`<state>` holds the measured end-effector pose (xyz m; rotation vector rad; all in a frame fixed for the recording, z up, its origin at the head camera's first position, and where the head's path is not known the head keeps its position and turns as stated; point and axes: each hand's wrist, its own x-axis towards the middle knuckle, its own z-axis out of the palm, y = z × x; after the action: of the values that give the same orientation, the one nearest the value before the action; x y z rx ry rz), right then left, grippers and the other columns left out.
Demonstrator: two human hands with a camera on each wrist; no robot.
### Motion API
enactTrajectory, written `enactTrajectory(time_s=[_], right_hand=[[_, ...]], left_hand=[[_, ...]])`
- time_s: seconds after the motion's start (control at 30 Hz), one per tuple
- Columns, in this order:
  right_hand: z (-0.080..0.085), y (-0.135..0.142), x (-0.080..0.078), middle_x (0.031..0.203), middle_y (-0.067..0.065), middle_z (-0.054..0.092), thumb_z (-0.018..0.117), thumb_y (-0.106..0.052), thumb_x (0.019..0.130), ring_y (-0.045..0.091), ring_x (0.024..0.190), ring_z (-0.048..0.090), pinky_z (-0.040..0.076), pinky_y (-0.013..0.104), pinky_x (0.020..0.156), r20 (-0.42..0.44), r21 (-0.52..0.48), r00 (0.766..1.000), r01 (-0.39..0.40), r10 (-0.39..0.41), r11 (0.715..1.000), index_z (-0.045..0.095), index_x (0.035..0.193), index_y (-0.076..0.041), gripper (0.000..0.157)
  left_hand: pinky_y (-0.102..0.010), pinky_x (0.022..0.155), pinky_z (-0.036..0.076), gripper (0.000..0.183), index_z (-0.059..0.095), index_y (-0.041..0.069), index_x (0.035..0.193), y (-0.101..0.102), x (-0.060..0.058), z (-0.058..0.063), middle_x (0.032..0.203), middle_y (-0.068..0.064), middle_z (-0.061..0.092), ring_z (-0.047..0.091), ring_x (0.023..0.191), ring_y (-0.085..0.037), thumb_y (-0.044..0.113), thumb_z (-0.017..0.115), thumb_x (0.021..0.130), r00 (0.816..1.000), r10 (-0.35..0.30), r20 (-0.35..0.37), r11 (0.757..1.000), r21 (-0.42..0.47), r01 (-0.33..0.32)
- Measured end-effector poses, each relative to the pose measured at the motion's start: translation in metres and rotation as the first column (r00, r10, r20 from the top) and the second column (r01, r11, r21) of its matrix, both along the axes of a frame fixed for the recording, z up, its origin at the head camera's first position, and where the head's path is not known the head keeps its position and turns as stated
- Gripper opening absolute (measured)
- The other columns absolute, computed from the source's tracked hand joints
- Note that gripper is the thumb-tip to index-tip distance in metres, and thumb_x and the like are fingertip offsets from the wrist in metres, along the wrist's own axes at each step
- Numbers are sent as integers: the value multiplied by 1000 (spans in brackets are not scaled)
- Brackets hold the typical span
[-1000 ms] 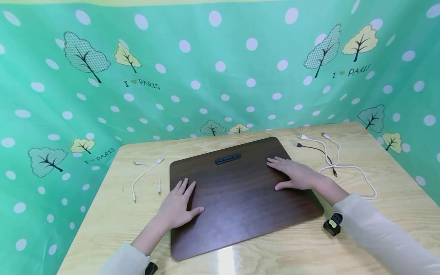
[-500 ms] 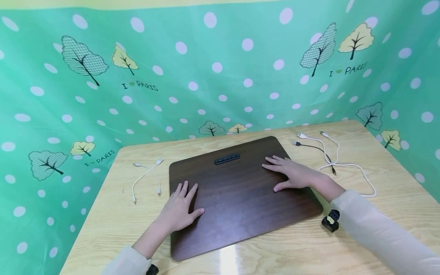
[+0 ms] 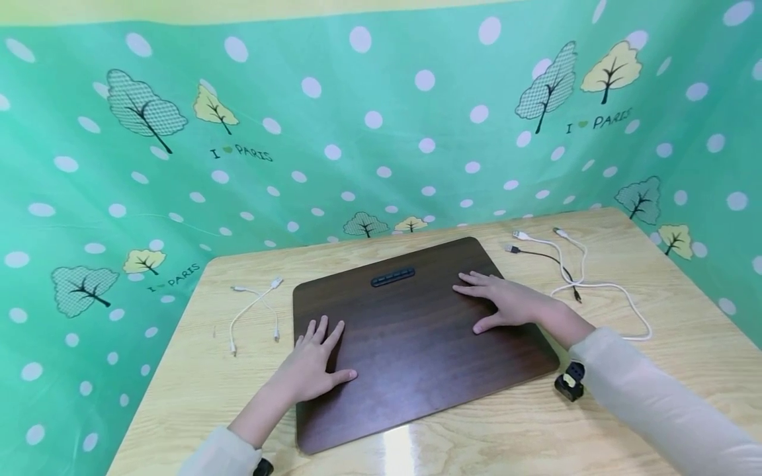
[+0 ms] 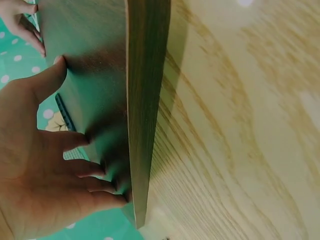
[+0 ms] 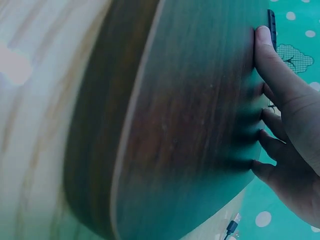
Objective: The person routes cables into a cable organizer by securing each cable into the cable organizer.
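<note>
A dark brown wooden board [image 3: 405, 344] with rounded corners lies at a slant on the light wood table, a black slotted strip [image 3: 393, 277] set near its far edge. On the board's left part rests my left hand [image 3: 311, 367], fingers spread and fingertips touching the surface. My right hand [image 3: 506, 301] lies likewise on the right part, its fingers apart and straight. In the left wrist view the left hand [image 4: 55, 160] touches the board's face close to its edge [image 4: 145, 115]. The right wrist view has the right hand [image 5: 295, 125] with its fingertips on the same face.
Left of the board lies a white charging cable [image 3: 256, 297] with several plugs. To the right a long white cable [image 3: 625, 291] crosses a short black cable [image 3: 544, 256]. A green dotted curtain [image 3: 381, 132] hangs behind and beside the table [image 3: 190, 410].
The head view has shifted slightly. Both hands stay on the board, the left one's fingers a little more spread and slightly nearer me; the board has not visibly moved.
</note>
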<state>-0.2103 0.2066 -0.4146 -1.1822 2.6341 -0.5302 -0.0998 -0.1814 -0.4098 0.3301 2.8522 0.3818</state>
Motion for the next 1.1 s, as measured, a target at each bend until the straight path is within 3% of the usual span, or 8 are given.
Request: enactTrajectory(time_s=[0.3, 0.67, 1.1], right_hand=[[-2, -2, 8, 152, 26, 33, 73, -46, 79, 51, 139, 29, 35, 66, 108, -9, 26, 999, 38, -38, 999, 44, 143, -7, 80], [-1, 0, 20, 154, 25, 32, 74, -44, 80, 50, 140, 28, 36, 66, 107, -14, 51, 993, 115, -114, 992, 42, 145, -9, 80], [-1, 1, 30, 153, 26, 33, 74, -44, 79, 51, 139, 30, 33, 68, 107, -42, 5, 985, 168, -168, 986, 44, 144, -8, 80]], left_hand=[[-67, 113, 25, 91, 28, 12, 152, -3, -7, 1, 158, -28, 17, 12, 146, -49, 54, 69, 82, 998, -7, 55, 1000, 23, 6], [-67, 115, 21, 92, 28, 14, 152, -7, -20, 1, 159, -26, 14, 8, 147, -48, 54, 70, 81, 996, -46, 72, 997, 63, 42], [-66, 115, 23, 89, 35, 10, 149, -12, -36, 1, 157, -28, 21, 14, 146, -49, 49, 74, 78, 994, -108, 12, 991, 86, 107]])
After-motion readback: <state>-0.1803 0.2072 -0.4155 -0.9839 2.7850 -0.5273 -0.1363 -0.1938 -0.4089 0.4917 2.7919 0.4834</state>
